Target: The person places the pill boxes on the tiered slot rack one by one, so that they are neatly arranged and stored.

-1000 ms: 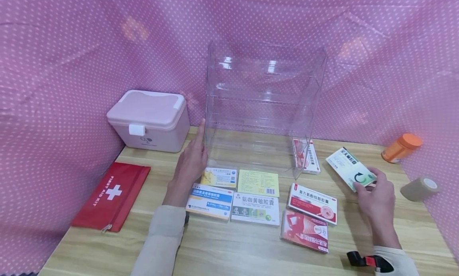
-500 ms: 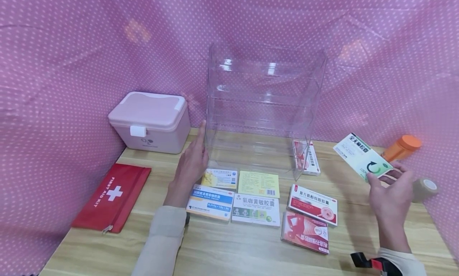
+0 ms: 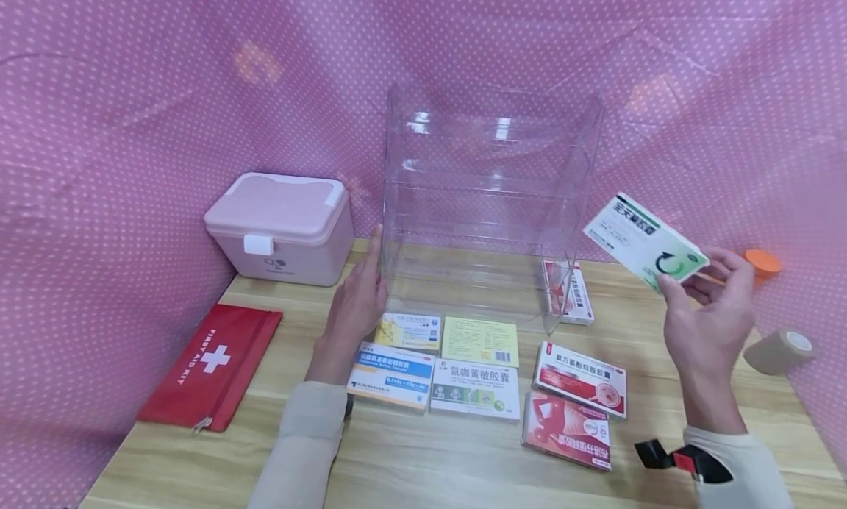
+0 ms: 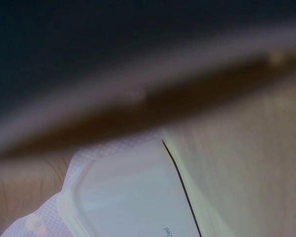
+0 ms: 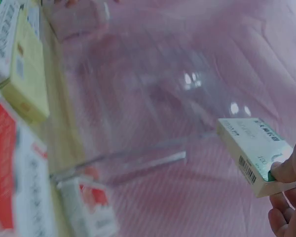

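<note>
Holding one green-white carton, right fingers; seven cartons nearby.

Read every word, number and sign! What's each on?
"FIRST AID KIT": red pouch
White cross: red pouch
"全天麻胶囊": held box
"100": held box
"氨咖黄敏胶囊": white box
"复方氨酚烷胺胶囊": red-white box
"布洛芬缓释胶囊": red box
"12": red box
"0.314g": blue box
"hest": pink case
Yellow boxes, rest: too blurred

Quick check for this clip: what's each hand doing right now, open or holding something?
Left hand: open, at the clear rack's side.
Right hand: closed, pinching the green-and-white box.
</note>
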Tool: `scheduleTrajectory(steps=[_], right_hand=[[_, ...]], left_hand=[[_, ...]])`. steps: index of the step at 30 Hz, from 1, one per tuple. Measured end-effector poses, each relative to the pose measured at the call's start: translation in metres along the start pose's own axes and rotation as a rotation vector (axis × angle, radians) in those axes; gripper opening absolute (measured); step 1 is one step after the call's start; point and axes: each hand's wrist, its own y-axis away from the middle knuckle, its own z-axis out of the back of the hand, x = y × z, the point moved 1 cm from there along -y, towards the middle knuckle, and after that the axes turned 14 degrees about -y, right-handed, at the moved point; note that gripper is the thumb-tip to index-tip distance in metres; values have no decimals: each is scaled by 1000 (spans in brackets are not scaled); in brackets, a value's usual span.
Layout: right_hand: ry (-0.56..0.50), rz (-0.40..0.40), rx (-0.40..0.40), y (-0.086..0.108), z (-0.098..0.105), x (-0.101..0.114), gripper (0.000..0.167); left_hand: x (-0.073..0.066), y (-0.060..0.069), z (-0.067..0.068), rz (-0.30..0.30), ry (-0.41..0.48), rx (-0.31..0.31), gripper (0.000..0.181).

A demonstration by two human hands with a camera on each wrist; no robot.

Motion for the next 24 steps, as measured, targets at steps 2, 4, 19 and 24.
scheduleTrajectory(steps=[2, 4, 19, 24], right_hand=[[-19, 48, 27, -6, -15, 10, 59], [-27, 99, 64, -14, -30, 21, 57], [-54, 316, 246, -79, -138, 83, 44], [-4, 338, 278, -101, -167, 101, 41]], left_hand=[[0, 0, 1, 0, -5, -2, 104], [-1, 0, 1, 0, -9, -2, 104], [2, -1, 1, -1, -18, -21, 104], [-1, -1, -1, -2, -9, -16, 104]])
